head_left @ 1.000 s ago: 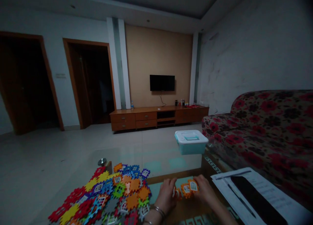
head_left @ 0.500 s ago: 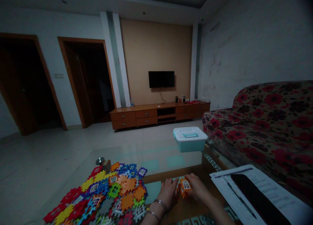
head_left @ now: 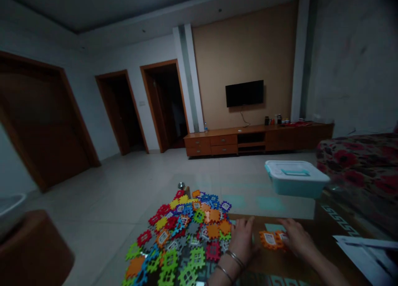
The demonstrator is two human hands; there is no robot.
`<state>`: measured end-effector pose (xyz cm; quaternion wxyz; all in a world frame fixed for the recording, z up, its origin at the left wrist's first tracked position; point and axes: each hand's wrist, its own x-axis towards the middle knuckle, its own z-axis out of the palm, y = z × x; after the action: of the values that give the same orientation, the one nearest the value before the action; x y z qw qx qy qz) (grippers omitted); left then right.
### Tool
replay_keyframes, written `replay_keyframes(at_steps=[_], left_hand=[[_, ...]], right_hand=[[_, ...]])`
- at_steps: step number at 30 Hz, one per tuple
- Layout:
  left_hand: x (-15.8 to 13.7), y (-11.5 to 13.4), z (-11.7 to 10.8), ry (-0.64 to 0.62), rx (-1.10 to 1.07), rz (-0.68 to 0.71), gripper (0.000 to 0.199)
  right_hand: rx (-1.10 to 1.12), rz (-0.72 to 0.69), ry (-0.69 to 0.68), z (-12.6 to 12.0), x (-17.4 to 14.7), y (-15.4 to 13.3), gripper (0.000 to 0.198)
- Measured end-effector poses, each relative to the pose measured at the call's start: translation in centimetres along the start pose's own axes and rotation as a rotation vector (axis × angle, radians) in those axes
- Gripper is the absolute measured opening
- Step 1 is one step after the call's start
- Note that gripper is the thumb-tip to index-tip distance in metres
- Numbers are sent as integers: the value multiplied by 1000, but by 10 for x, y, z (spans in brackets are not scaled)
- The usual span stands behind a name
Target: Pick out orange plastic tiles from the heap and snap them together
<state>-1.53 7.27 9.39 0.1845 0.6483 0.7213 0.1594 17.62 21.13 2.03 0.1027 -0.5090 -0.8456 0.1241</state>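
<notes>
My right hand (head_left: 297, 238) pinches the right end of two orange window-pattern tiles (head_left: 269, 239) with toothed edges. They lie side by side, apparently joined, low over the glass table; my fingers partly cover the right one. To the left, my left hand (head_left: 244, 236), with bracelets on its wrist, is at the right edge of a heap of colourful toothed plastic tiles (head_left: 197, 257). Its fingers reach forward, slightly bent, the thumb a little apart. I make out no tile in it, though its palm side is hidden.
A teal storage box with a white lid (head_left: 297, 178) stands at the table's far right. Papers (head_left: 367, 253) lie at the right edge. Beyond are a floral sofa (head_left: 357, 161) and a wooden TV cabinet (head_left: 255, 140). A brown stool-like object (head_left: 34, 244) is at lower left.
The view has swung left. My hands, close together before around the orange tiles, are now apart: the left has moved toward the heap while the right keeps the tiles.
</notes>
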Motion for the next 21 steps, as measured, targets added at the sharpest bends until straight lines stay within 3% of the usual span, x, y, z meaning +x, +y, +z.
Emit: replay_keyframes(at_steps=[5, 11, 17, 21], left_hand=[[-66, -51, -62, 168, 22, -311, 67], [-136, -139, -106, 318, 170, -662, 51], [-175, -199, -124, 326, 191, -783, 55], [-189, -221, -120, 296, 184, -682, 47]], right_hand=[[145, -152, 61, 5, -9, -54, 44], [223, -424, -98, 25, -41, -168, 44], [214, -717, -194, 36, -52, -318, 49], [104, -806, -218, 45, -42, -403, 37]])
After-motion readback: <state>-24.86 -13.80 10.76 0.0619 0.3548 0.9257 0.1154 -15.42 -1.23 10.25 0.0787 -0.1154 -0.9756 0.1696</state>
